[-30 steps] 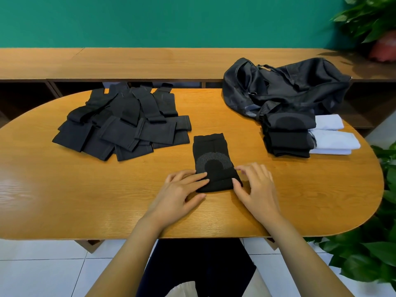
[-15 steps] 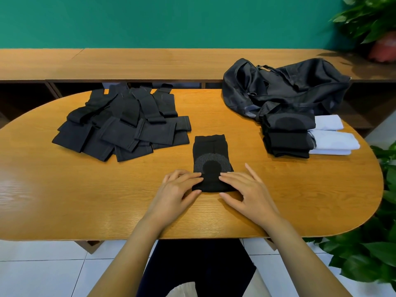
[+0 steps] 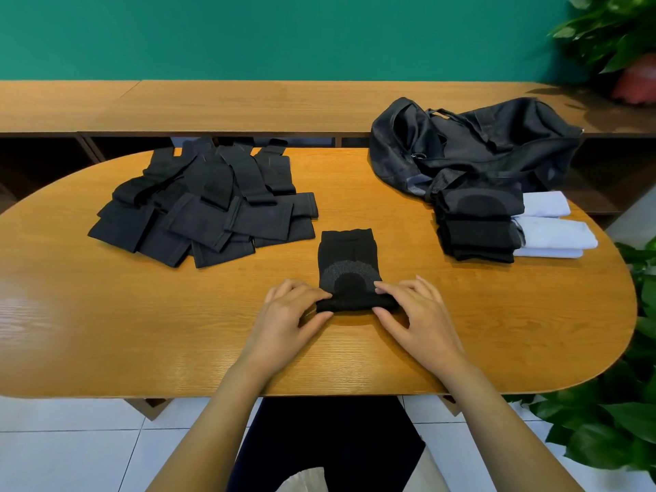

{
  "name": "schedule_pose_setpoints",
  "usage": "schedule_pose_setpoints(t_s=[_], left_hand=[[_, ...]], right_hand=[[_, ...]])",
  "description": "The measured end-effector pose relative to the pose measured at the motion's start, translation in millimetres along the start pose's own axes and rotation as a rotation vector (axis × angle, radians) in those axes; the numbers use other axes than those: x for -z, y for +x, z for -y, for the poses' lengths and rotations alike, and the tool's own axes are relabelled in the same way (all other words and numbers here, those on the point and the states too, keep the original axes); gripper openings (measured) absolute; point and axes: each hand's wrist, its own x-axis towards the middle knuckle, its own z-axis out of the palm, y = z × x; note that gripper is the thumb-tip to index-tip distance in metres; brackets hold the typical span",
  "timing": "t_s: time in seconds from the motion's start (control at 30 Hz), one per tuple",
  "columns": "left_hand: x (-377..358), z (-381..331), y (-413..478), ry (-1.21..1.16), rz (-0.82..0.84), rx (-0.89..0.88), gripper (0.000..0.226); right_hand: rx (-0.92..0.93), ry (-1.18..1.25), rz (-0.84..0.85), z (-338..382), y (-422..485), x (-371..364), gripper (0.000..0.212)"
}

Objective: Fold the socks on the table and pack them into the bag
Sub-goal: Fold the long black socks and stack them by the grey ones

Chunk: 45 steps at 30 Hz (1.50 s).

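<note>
Sock [image 3: 347, 268] lies between left hand [image 3: 289, 316] and right hand [image 3: 417, 314], both pinching its near edge.

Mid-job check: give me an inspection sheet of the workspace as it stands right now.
Surface: oval wooden table, glossy.
Job's things: black sock at centre, near end rolled up; unfolded sock pile far left; folded black stack and white socks in front of the black bag, far right.
Clutter: nothing seen.
Grippers: left hand and right hand each pinch the black sock's near end.
Cables: nothing seen.
Surroundings: wooden bench behind, green wall, leafy plants at right.
</note>
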Motion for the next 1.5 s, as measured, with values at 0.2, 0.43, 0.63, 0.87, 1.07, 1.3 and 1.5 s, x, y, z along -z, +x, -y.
schedule_pose_setpoints(t_s=[0.2,0.43,0.63,0.87,1.07,1.3,1.5], left_hand=[[1.1,-1.4,-3.9,-0.147,-0.013,0.091,0.050],[1.5,-2.0,-4.2,-0.136,-0.053,0.011,0.047],[-1.7,-0.9,-1.9,0.112,0.128,-0.146,0.041],[-3.2,-1.3,1.7,0.171,0.227,-0.082,0.046],[-2.5,-3.1,2.1,0.141,0.233,-0.034,0.053],[-1.2,-2.3,0.9,0.149,0.179,-0.034,0.053],[-1.6,-2.7,0.8,0.104,0.088,0.002,0.047]], right_hand=[[-0.129,0.089,0.038,-1.1,-1.7,2.8,0.051],[-0.170,0.158,-0.049,3.7,-0.1,7.2,0.047],[-0.213,0.174,-0.037,0.8,-0.6,5.5,0.035],[0.078,-0.077,-0.008,4.3,-0.6,4.2,0.047],[0.038,-0.093,0.163,3.3,0.7,1.0,0.067],[0.048,-0.046,0.194,1.3,0.5,1.1,0.063],[0.034,0.002,0.185,0.4,0.0,1.5,0.067]])
